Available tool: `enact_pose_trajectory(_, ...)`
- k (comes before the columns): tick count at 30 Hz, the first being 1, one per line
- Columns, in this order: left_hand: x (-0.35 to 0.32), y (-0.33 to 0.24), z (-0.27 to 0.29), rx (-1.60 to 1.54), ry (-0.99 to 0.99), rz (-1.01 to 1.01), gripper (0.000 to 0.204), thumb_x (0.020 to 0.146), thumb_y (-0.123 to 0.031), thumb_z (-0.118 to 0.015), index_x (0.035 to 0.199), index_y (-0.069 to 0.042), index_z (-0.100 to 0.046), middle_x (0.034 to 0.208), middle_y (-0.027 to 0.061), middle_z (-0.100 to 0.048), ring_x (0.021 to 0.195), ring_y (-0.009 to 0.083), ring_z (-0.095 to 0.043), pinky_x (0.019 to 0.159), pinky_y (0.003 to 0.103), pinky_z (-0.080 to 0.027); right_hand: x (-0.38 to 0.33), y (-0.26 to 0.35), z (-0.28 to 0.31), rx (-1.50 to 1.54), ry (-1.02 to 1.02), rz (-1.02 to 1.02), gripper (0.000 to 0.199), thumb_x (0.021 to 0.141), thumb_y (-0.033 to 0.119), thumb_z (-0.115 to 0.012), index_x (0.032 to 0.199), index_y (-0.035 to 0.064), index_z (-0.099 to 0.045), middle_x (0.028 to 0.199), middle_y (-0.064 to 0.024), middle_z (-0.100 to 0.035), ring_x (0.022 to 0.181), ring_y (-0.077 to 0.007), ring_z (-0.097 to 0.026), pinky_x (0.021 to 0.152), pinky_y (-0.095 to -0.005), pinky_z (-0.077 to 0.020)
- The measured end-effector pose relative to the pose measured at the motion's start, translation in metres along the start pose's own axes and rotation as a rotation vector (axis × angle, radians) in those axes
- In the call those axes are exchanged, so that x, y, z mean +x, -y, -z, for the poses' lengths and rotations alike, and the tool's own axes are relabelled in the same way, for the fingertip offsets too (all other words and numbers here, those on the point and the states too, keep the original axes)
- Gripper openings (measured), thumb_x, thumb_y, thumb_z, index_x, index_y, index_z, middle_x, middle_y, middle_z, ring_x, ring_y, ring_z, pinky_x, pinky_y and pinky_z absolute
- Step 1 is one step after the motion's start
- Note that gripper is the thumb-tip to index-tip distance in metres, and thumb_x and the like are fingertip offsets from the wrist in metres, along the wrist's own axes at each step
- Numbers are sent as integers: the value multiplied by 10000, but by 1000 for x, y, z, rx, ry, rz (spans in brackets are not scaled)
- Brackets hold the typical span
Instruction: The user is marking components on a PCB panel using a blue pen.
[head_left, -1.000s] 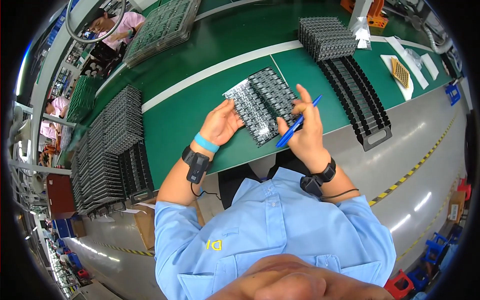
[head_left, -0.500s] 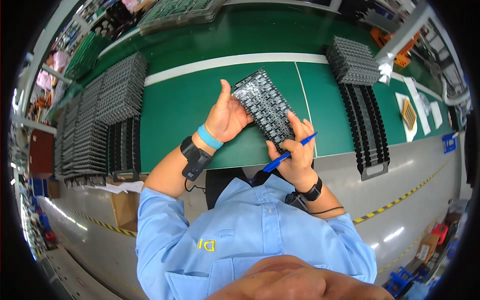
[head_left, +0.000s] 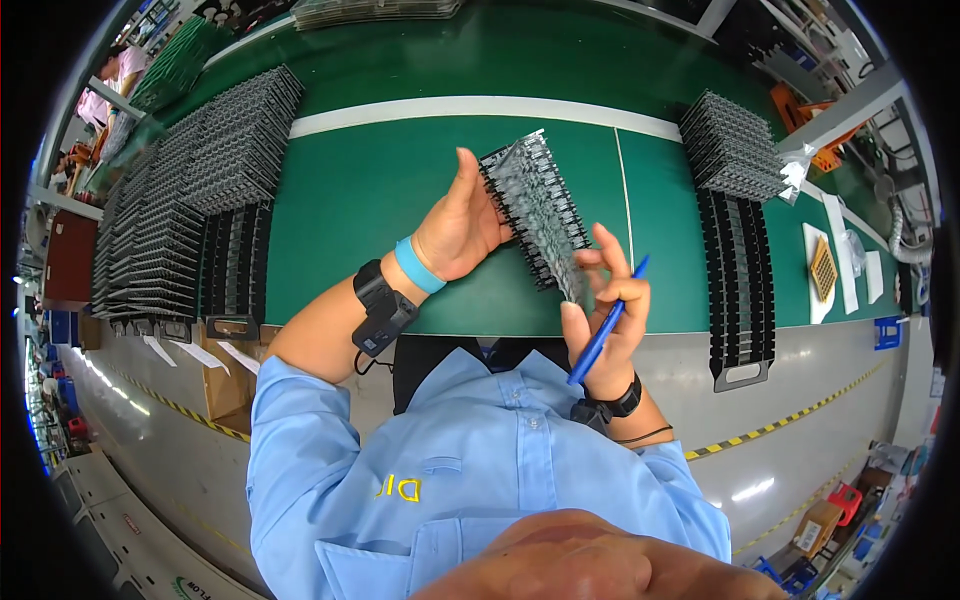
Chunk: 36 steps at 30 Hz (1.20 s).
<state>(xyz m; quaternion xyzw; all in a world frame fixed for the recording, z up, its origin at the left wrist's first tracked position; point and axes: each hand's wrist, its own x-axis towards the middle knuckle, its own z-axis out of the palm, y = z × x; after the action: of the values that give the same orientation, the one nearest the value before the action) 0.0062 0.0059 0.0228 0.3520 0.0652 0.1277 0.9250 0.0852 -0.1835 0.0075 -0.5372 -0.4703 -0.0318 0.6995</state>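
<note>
L hand (head_left: 458,236) fingers wide @ gry panel (head_left: 532,200), R hand (head_left: 622,343) holding blu pen (head_left: 591,353).

1. I'm seeing a yellow perforated block (head_left: 823,270) lying on a white sheet (head_left: 816,306) at the right of the green counter (head_left: 390,180).
2. I'm noticing clear trays (head_left: 375,10) sitting at the top edge.
3. At left, a cardboard box (head_left: 228,395) is standing below the counter.
4. I'm watching black-and-yellow tape (head_left: 785,428) crossing the grey floor (head_left: 760,375).
</note>
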Motion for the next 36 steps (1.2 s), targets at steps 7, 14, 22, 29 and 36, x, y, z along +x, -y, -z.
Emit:
enact_pose_trajectory(7,-3,8,-3,116,-29,-54,594,1018,-516,-436,1379,-45,-449,1311,96,-576,1215,210,-561,1045,417,-460,-2,0,-1,124,179,-672,279,883,52,-698,959,53,-430,1337,-286,-549,1055,-198,-596,897,-338,-495)
enact_pose_trajectory(14,-3,14,8,181,-145,-65,401,1054,-329,-453,1336,-44,-475,1256,98,-609,1126,205,-611,971,390,-517,30,5,-5,-602,152,52,308,835,11,-741,942,29,-453,1192,-244,-645,925,-219,-671,744,-329,-528)
enact_pose_trajectory(22,-8,9,-14,118,-107,-197,386,1028,-282,-525,1325,-39,-476,1248,91,-612,1124,213,-613,980,361,-496,27,1,-5,-292,142,-124,313,756,-26,-760,863,34,-473,1038,-210,-681,836,-329,-663,678,-343,-518)
enact_pose_trajectory(29,-5,10,4,719,4,-416,330,988,-168,-599,1276,-36,-506,1208,94,-620,1140,183,-588,1006,336,-460,82,36,54,-741,761,-34,292,694,-37,-731,839,55,-494,984,-150,-680,801,-325,-648,662,-352,-522)
enact_pose_trajectory(36,-6,25,19,827,93,-137,218,984,-74,-585,1191,-33,-529,1143,61,-625,1040,122,-571,965,286,-444,42,10,58,-686,472,186,256,714,21,-738,853,74,-529,1049,-117,-688,869,-302,-647,743,-387,-513)
